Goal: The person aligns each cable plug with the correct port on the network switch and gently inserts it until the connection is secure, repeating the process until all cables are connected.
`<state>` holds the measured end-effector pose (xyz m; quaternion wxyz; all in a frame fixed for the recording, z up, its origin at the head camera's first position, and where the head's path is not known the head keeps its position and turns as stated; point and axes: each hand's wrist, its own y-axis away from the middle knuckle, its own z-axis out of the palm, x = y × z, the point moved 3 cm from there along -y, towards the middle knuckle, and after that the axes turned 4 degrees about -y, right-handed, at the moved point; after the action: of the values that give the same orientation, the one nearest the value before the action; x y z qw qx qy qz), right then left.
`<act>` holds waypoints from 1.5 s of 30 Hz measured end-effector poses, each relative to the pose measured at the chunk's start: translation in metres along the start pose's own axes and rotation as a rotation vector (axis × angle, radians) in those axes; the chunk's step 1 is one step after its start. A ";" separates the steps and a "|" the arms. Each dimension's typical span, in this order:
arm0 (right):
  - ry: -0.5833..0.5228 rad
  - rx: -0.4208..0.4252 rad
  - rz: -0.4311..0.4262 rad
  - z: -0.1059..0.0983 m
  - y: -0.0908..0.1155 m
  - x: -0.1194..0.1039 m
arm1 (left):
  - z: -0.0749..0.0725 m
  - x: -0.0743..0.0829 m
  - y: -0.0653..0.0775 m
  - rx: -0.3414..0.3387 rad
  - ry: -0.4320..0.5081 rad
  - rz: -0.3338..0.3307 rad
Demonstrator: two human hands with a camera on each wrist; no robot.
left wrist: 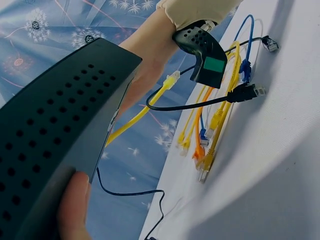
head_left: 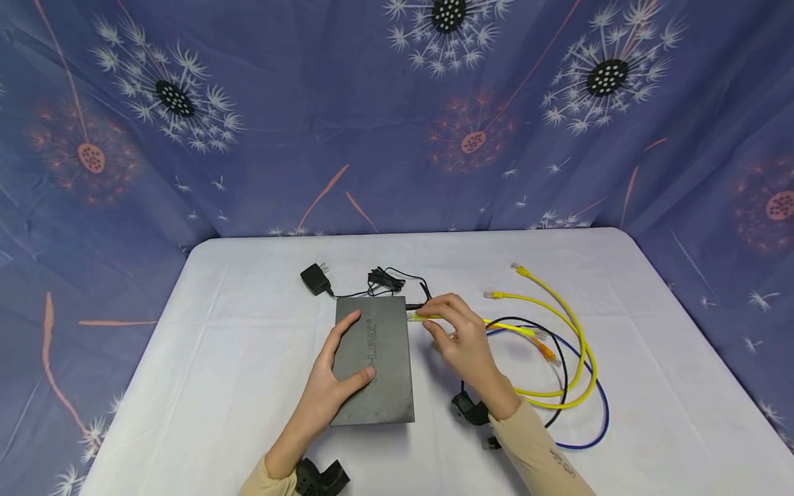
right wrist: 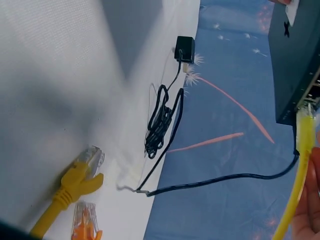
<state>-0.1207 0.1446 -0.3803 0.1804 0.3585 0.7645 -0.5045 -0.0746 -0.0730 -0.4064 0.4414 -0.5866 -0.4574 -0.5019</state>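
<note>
A dark grey network switch with LINK lettering on its top is held up over the white table. My left hand grips it from the left, thumb on the lettered face. At the port side, my right hand pinches a yellow network cable close behind its plug. That plug sits right at a port in the right wrist view. The same cable's other clear-tipped end sticks out past the right hand in the left wrist view. A black power cord runs into the switch beside the yellow plug.
A black power adapter and its bundled cord lie behind the switch. To the right lie looped yellow cables, a blue cable, a black cable and an orange plug. A dandelion-patterned curtain hangs behind the table.
</note>
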 end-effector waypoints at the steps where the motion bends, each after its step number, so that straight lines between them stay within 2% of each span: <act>1: -0.001 -0.003 0.002 -0.001 0.000 0.000 | 0.000 0.000 0.000 0.001 0.002 0.002; 14: 0.035 -0.028 0.040 -0.023 0.014 0.002 | -0.001 0.000 -0.002 0.005 0.005 0.027; 30: 0.009 -0.049 0.052 -0.035 0.034 0.007 | -0.003 -0.003 -0.001 0.008 0.017 0.023; 45: 0.035 -0.115 0.102 -0.041 0.055 0.004 | -0.005 -0.004 -0.003 0.004 0.019 0.007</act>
<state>-0.0798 0.1959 -0.4001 0.2127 0.3949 0.7760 -0.4435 -0.0789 -0.0781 -0.4096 0.4487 -0.5823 -0.4523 -0.5050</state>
